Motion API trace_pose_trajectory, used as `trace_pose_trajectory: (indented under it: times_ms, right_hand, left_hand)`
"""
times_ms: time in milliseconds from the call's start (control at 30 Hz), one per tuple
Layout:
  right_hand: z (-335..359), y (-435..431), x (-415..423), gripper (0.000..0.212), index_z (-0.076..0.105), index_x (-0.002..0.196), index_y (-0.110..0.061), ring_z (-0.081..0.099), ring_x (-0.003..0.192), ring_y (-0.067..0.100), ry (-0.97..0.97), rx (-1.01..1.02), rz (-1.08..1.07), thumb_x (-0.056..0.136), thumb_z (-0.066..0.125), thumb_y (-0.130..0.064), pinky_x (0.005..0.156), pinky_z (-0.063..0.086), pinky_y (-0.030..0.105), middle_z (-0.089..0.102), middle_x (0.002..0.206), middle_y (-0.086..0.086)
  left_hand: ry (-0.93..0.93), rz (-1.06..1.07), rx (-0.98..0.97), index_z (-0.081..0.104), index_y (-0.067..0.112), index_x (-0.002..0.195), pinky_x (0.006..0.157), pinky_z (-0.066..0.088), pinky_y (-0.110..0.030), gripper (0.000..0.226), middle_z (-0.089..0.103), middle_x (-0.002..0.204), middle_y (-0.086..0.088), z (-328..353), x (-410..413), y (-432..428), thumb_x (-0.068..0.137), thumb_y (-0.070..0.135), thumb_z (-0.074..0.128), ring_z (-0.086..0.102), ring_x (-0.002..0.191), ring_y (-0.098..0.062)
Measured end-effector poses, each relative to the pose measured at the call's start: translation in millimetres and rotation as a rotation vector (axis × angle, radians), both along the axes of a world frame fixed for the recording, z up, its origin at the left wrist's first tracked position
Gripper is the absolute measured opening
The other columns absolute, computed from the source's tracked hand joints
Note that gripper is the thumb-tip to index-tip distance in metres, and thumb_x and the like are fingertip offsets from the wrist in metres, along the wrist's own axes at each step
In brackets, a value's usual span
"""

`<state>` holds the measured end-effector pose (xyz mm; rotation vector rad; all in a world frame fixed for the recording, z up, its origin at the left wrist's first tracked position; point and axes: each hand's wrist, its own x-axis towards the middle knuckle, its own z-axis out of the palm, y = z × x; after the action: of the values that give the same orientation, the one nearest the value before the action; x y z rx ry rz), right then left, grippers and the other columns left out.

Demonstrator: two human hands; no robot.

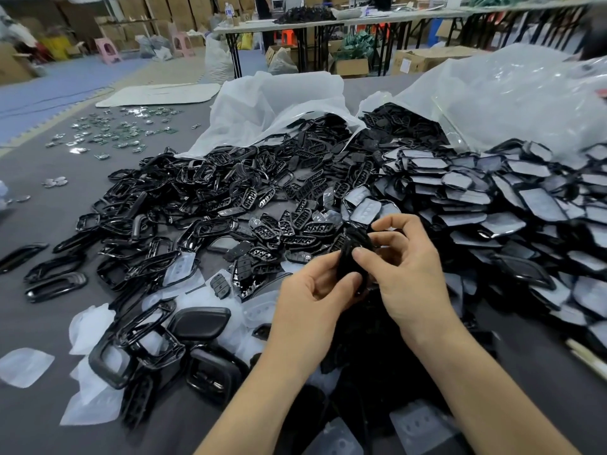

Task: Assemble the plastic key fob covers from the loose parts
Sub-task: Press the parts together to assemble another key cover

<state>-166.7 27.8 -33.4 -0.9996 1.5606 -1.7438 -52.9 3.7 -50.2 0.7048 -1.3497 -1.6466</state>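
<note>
Plastic cover, black, is pinched at its edges between left hand and right hand. It is judged light, stiff and slick; thin rims are best gripped, not flexed. Loose frames lie left of the grip.

At 11 o'clock a pink stool and another pink stool stand beyond the blue foam floor mat. At 12 o'clock a folding table carries a water bottle, with a white woven sack beside its legs. Cardboard boxes sit at 1 o'clock.
</note>
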Motion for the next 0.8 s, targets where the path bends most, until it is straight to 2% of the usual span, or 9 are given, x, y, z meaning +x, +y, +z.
trace_pose_trajectory:
  times_ms: [100,167,333,467,600,667,733,800]
  right_hand:
    - [2.0,0.4,1.2,0.029,0.06,0.09,-0.02,0.063,0.071,0.011,-0.137,0.039,0.145,0.081,0.066,0.007,0.063,0.053,0.024,0.066,0.082,0.003]
    - [3.1,1.2,0.5,0.023,0.065,0.087,-0.015,0.064,0.073,0.014,-0.17,0.065,0.218,0.082,0.065,0.007,0.068,0.055,0.026,0.068,0.08,0.004]
    - [8.2,5.0,-6.9,0.015,0.066,0.084,-0.01,0.062,0.075,0.018,-0.079,0.121,0.237,0.082,0.066,0.005,0.076,0.054,0.033,0.066,0.08,0.01]
    - [13.2,7.1,-8.9,0.017,0.06,0.078,-0.008,0.058,0.068,0.018,-0.03,0.167,0.247,0.081,0.067,0.008,0.065,0.052,0.022,0.06,0.078,0.014]
    - [18.4,9.3,-20.0,0.021,0.057,0.073,-0.007,0.059,0.061,0.016,-0.163,0.188,0.358,0.08,0.065,0.011,0.062,0.054,0.021,0.06,0.074,0.013]
    - [18.7,10.5,-23.8,0.02,0.058,0.072,-0.007,0.06,0.058,0.013,-0.166,0.188,0.371,0.081,0.065,0.01,0.06,0.054,0.02,0.06,0.07,0.01]
    - [17.4,9.6,-24.0,0.019,0.059,0.073,-0.008,0.06,0.058,0.013,-0.098,0.201,0.341,0.081,0.067,0.007,0.062,0.055,0.023,0.061,0.07,0.008]
    - [16.1,8.1,-22.3,0.018,0.06,0.074,-0.01,0.059,0.064,0.018,-0.053,0.205,0.303,0.081,0.068,0.004,0.071,0.054,0.031,0.061,0.073,0.009]
  left_hand:
    - [-0.032,0.126,-0.023,0.069,0.016,0.096,0.068,0.056,-0.022,0.026,0.076,0.086,-0.003,-0.4,2.6,-2.3,0.09,-0.007,0.056,0.072,0.081,-0.013]
    - [-0.067,0.172,-0.057,0.07,0.016,0.094,0.066,0.056,-0.022,0.024,0.076,0.085,-0.004,-0.9,4.6,-4.2,0.09,-0.004,0.058,0.072,0.079,-0.013]
    - [-0.127,0.175,-0.132,0.071,0.02,0.09,0.064,0.056,-0.02,0.028,0.076,0.083,0.0,-2.5,4.6,-2.9,0.09,-0.004,0.057,0.071,0.077,-0.009]
    - [-0.175,0.174,-0.186,0.068,0.02,0.091,0.063,0.056,-0.02,0.028,0.075,0.083,0.002,-2.9,5.9,-2.8,0.091,-0.005,0.055,0.071,0.077,-0.009]
    - [-0.123,0.093,-0.11,0.067,0.018,0.094,0.061,0.055,-0.018,0.028,0.075,0.081,0.004,1.8,3.5,0.0,0.092,-0.006,0.051,0.071,0.07,-0.012]
    - [-0.102,0.047,-0.094,0.066,0.015,0.097,0.061,0.055,-0.017,0.027,0.075,0.081,0.003,4.0,2.8,1.2,0.092,-0.006,0.05,0.071,0.067,-0.013]
    - [-0.087,0.026,-0.085,0.067,0.014,0.098,0.063,0.055,-0.017,0.022,0.076,0.083,0.001,4.2,3.9,0.8,0.09,-0.002,0.054,0.072,0.07,-0.013]
    - [-0.087,0.031,-0.067,0.068,0.012,0.096,0.064,0.055,-0.017,0.016,0.076,0.084,-0.001,3.3,5.5,0.0,0.083,0.006,0.061,0.072,0.072,-0.013]
